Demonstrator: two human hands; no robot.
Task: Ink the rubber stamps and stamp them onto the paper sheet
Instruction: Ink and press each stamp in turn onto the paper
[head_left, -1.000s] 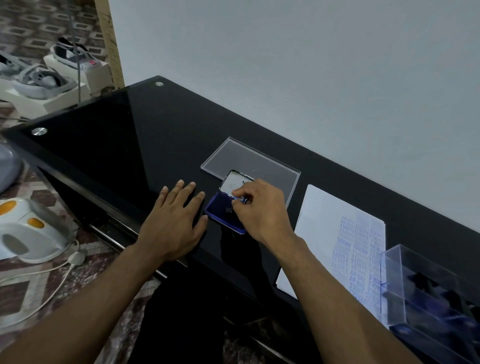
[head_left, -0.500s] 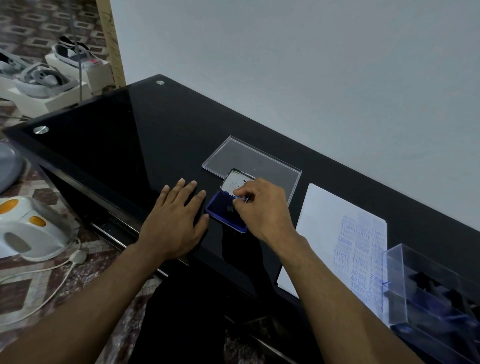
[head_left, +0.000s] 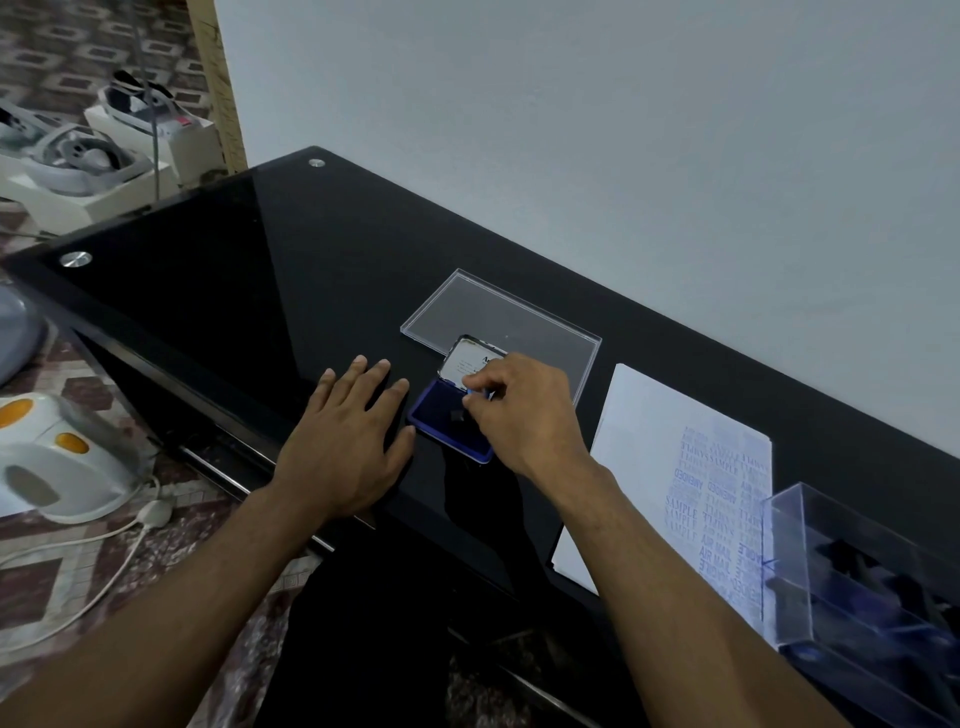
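Pinching stamp (head_left: 474, 396) over ink pad (head_left: 449, 422), right hand (head_left: 524, 415).

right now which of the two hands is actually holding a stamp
The right hand, pinching a small blue stamp over the open blue ink pad. The left hand lies flat and empty on the black glass table.

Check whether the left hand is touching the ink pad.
Cannot tell. In the head view the left hand lies flat beside the ink pad, its thumb at the pad's near corner; no gap or contact shows plainly.
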